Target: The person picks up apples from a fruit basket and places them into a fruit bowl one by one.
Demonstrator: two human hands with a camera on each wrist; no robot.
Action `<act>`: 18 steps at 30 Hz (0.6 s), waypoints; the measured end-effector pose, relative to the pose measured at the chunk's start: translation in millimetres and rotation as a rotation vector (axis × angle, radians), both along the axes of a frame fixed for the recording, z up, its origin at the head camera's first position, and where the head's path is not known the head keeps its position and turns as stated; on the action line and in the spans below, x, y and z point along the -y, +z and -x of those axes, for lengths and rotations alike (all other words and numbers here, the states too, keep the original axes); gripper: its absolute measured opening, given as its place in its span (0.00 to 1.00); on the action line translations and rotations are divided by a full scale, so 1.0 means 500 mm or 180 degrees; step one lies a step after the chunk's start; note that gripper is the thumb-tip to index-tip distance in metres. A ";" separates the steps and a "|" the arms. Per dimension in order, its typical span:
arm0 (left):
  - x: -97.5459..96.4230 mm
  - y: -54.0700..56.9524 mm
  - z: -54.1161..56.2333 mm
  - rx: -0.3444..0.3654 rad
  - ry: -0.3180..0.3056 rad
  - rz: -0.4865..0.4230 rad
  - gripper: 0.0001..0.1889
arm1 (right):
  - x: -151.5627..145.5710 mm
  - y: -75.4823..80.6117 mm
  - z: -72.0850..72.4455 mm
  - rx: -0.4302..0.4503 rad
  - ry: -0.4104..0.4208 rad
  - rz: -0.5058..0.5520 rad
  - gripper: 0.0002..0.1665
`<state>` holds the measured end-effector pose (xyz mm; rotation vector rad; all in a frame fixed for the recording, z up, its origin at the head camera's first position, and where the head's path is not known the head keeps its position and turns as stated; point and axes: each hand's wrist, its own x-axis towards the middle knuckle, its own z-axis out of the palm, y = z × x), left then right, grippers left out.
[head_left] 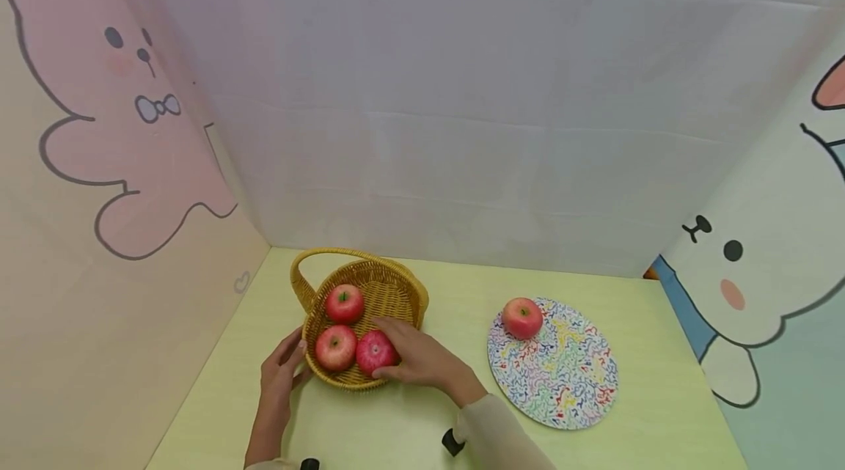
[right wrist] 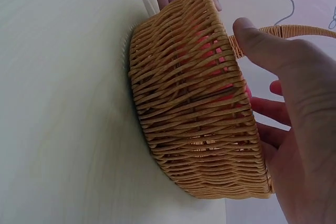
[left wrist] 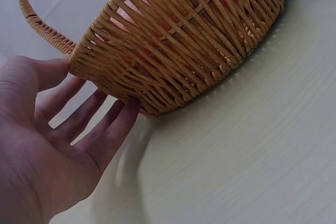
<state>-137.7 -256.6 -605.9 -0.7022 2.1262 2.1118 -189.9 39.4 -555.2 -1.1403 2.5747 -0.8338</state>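
A wicker basket (head_left: 389, 301) with an arched handle (head_left: 343, 251) stands on the table, holding three red apples. One apple (head_left: 345, 303) lies at the back, another apple (head_left: 336, 348) at the front left. My right hand (head_left: 422, 356) reaches over the right rim and grips the third apple (head_left: 375, 353), thumb on its near side and fingers on its far side. At the basket's left, my left hand (head_left: 280, 371) holds the side. In the left wrist view, that hand's thumb is at the rim and its fingertips (left wrist: 128, 111) touch the weave lower down.
Right of the basket lies a round plate (head_left: 554, 375) with a multicoloured squiggle pattern, and a red apple (head_left: 523, 318) sits at its back left edge. A pale curtain wall (head_left: 462, 125) closes off the back; printed cartoon panels flank the pale yellow table (head_left: 370, 426).
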 end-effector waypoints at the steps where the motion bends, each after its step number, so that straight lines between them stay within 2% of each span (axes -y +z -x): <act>1: 0.000 0.000 0.000 0.0004 -0.0004 0.0005 0.29 | 0.001 0.000 0.001 0.0000 0.0000 -0.0046 0.53; 12: 0.001 -0.001 0.001 -0.0008 0.0024 -0.0043 0.30 | 0.017 0.002 0.008 0.0029 -0.0076 -0.0385 0.55; 18: 0.001 -0.003 0.003 -0.0009 0.0003 -0.0047 0.30 | 0.026 -0.001 0.009 0.0049 -0.0184 -0.0464 0.54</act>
